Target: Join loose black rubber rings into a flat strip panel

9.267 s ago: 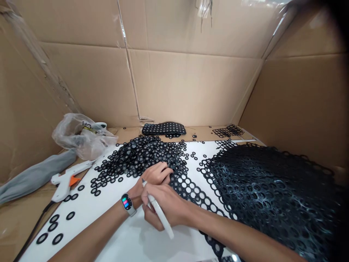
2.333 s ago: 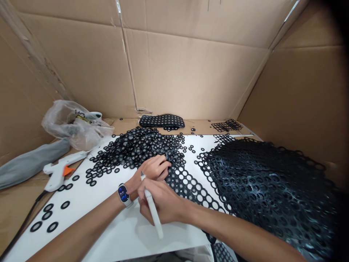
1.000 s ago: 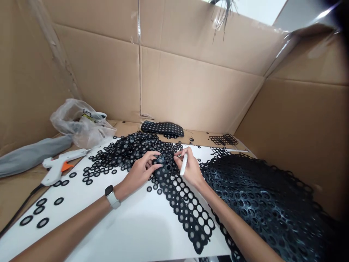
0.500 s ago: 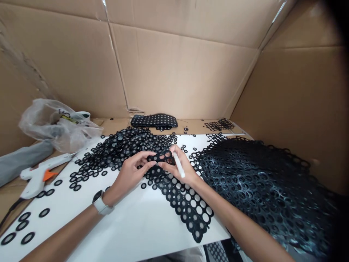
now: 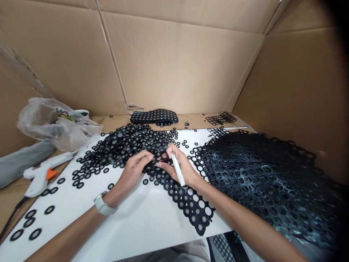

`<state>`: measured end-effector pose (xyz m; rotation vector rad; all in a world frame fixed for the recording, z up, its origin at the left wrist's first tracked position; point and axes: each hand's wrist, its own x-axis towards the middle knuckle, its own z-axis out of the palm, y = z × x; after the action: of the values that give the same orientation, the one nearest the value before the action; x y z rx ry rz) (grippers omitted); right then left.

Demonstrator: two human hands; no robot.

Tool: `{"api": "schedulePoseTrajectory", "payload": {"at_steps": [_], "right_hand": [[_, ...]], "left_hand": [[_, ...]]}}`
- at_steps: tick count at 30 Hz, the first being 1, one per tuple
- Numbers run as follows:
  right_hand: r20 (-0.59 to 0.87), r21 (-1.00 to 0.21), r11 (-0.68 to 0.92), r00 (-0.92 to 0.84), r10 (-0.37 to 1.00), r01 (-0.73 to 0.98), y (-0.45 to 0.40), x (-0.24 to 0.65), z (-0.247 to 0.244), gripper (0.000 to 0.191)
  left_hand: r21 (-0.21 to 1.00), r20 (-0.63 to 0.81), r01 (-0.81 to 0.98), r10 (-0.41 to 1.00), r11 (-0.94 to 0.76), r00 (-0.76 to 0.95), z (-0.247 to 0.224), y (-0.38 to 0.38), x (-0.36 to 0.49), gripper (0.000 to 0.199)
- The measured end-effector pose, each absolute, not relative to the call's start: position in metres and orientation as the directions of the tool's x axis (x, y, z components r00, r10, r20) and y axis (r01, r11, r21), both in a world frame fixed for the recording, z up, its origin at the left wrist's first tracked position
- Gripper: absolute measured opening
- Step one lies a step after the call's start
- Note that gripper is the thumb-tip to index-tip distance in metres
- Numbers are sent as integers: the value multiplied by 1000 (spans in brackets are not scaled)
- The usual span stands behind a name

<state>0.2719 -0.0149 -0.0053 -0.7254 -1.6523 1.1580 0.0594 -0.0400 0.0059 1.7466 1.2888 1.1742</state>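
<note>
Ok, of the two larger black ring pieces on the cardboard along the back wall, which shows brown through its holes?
The flat lattice on the right: brown shows between its thin rings. The thicker strip near the middle has pale dots instead.

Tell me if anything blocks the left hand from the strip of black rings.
Nothing visible does: the left hand is by the far end of the strip. A few loose rings lie beside the strip; the white pen is in the right hand.
</note>
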Motion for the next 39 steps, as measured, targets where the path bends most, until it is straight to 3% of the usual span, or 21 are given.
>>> {"api": "schedulePoseTrajectory", "payload": {"at_steps": [10, 17, 21, 24, 39], "right_hand": [[290, -956, 285, -330, 898, -62, -6, 280, -12, 52], [186, -982, 166, -269, 945, -95, 7, 280, -18, 66], [176, -981, 146, -263, 949, -131, 7, 278, -16, 70], [179, -978, 141, -274, 945, -152, 4, 279, -13, 71], [185, -980, 141, -370, 910, -142, 4, 279, -18, 74]], "left_hand": [[818, 412, 498, 898, -289, -156, 5, -5, 14, 38], [634, 581, 608, 814, -478, 34, 11, -23, 27, 27], [566, 576, 586, 787, -580, 222, 9, -36, 45, 21], [570, 538, 577, 797, -584, 275, 9, -40, 50, 21], [653, 500, 534, 835, -538, 229, 5, -38, 46, 26]]}}
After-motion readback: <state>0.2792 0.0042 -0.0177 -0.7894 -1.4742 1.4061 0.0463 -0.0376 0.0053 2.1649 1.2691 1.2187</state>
